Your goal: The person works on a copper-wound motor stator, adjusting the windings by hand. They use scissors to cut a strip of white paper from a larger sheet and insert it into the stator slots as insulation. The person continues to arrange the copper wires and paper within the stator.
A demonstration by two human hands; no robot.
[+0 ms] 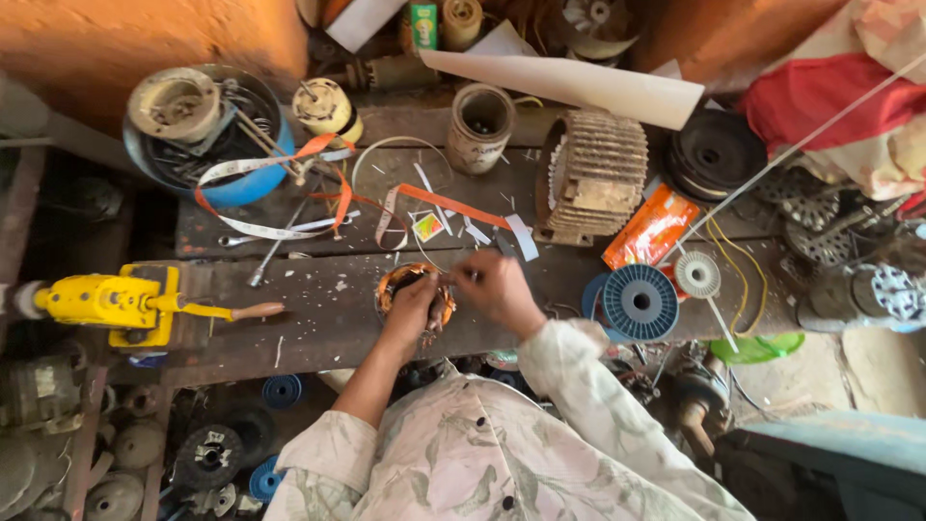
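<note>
On the tabletop, largest item first:
Tabletop: dark wooden planks, littered with scraps and tape strips.
Finned motor housing: lying on its side, well right of centre.
Blue wire spool: just right of the hands.
Stator: small ring with copper windings, at the front edge, centre; bore axis appears to face up, no marked long axis.
Handling: judged heavy for its size and rigid; windings fragile, so grip the outer rim.
Left hand: closed over the stator's near rim.
Right hand: fingers pinched at the stator's top; what they pinch cannot be told.
</note>
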